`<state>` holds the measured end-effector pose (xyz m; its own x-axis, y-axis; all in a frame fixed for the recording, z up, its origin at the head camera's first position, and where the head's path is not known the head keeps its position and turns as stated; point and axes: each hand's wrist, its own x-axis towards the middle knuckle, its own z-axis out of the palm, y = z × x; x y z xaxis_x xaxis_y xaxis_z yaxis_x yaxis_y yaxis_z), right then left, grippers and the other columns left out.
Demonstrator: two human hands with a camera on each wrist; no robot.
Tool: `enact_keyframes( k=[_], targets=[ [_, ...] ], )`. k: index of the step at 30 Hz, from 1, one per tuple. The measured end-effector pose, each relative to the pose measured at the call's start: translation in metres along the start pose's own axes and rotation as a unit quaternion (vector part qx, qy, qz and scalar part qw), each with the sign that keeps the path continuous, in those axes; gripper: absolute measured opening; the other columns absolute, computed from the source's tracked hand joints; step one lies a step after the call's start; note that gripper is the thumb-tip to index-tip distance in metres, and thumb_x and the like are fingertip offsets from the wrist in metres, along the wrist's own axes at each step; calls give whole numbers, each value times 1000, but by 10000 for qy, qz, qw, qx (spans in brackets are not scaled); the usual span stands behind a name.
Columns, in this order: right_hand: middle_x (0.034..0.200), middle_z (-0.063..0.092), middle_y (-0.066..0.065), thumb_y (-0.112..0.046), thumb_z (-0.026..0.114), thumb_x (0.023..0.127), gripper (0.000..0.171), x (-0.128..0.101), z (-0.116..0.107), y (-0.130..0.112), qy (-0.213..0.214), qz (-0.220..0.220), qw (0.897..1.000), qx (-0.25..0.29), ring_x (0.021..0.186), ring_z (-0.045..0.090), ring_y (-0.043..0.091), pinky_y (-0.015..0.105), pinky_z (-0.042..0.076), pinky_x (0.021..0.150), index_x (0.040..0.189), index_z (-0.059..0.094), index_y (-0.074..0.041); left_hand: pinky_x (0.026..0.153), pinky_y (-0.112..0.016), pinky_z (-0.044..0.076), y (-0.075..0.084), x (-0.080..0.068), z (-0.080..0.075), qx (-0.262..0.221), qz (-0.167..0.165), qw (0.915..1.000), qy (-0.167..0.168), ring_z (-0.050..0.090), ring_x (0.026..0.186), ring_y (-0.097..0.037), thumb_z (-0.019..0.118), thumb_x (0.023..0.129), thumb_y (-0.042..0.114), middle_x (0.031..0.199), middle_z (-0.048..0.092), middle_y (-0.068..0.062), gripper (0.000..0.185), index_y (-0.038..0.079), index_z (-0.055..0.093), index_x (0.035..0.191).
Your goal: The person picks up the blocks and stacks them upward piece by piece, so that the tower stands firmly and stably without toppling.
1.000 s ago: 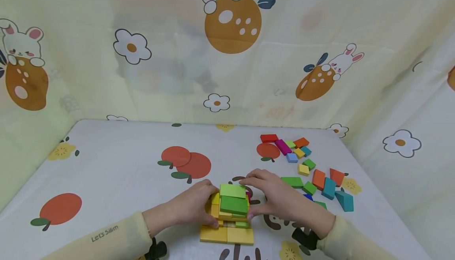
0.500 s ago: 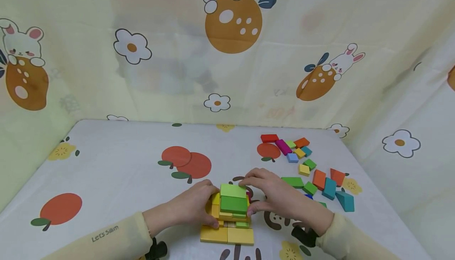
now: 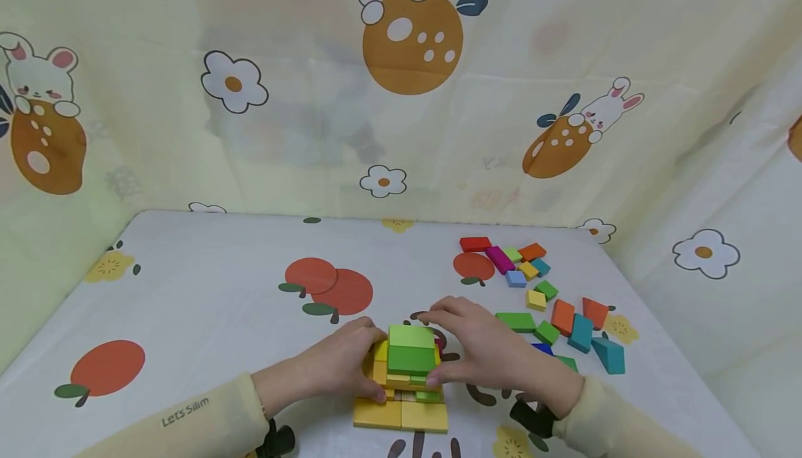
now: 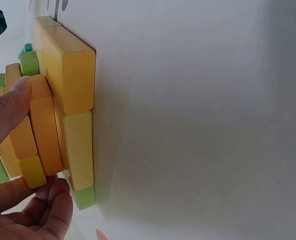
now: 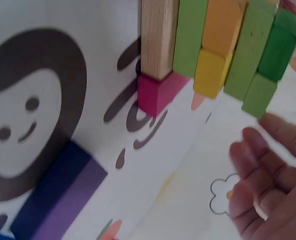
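Note:
A layered stack of toy building blocks (image 3: 401, 413) stands near the table's front, yellow at its base. A light green block (image 3: 411, 336) and a darker green block (image 3: 410, 360) lie side by side on its top. My left hand (image 3: 335, 360) grips the stack's left side, thumb on the near face, fingers round the back, as the left wrist view shows. My right hand (image 3: 482, 346) spans the two top green blocks, thumb at the near right corner, index fingertip touching the light green one behind. The other right fingers (image 5: 257, 175) hang loosely bent, off the stack.
Several loose blocks lie at the right, among them an orange block (image 3: 562, 317), a teal triangle (image 3: 608, 355) and a red block (image 3: 475, 243). A magenta block (image 5: 157, 95) sits low at the stack's end. A printed curtain (image 3: 301, 138) closes the table's back.
My right hand has shifted slightly left, its thumb now against the near corner of the darker green block. My left hand and the stack stay put.

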<state>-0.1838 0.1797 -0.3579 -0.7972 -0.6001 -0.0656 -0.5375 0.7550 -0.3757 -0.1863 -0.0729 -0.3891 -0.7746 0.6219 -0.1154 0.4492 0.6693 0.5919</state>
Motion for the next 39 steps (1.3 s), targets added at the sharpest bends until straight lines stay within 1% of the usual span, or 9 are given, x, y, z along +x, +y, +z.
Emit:
enact_keyframes(
  k=[2,8,17,32,35,39],
  targets=[
    [136,58,4,-62,79,79,82,1,2,-1,-18,43,10000,-42,123,55,24,54,53,102,143,58,-16,85,-25,52,0,0,0,-18,-1,10000,-10,50,91,-11,95,71,29,105,61,-3,71,-4,65,126],
    [133,61,3,-60,80,80,81,3,5,-2,-33,84,9999,-111,121,57,23,52,54,100,144,57,-17,84,-24,51,0,0,0,10,28,10000,0,49,90,-10,95,71,29,104,61,-2,70,-3,66,126],
    [123,63,-3,-57,82,79,77,3,4,-4,-80,57,9998,-197,111,55,14,43,55,93,141,60,-16,84,-24,51,0,0,0,-40,20,10000,-16,50,90,-10,95,71,29,105,60,-2,70,-3,66,126],
    [120,62,-4,-58,81,79,77,3,5,-5,-26,68,9997,-234,109,55,12,41,56,93,140,61,-16,84,-24,51,0,0,0,-30,17,10000,-26,50,90,-10,95,71,29,105,60,-2,70,-3,66,126],
    [125,62,-2,-60,81,79,80,2,4,-5,-66,140,9997,-167,113,55,16,45,56,95,143,59,-16,84,-24,51,0,0,0,-19,34,10000,-12,50,90,-10,95,71,28,105,61,-2,70,-3,66,126],
    [136,60,3,-61,81,78,86,2,3,-5,-120,339,9993,87,123,55,24,55,53,100,147,55,-17,85,-24,52,0,0,0,-20,23,10000,-6,50,91,-10,95,71,28,106,61,-3,70,-3,66,126]
  ],
)
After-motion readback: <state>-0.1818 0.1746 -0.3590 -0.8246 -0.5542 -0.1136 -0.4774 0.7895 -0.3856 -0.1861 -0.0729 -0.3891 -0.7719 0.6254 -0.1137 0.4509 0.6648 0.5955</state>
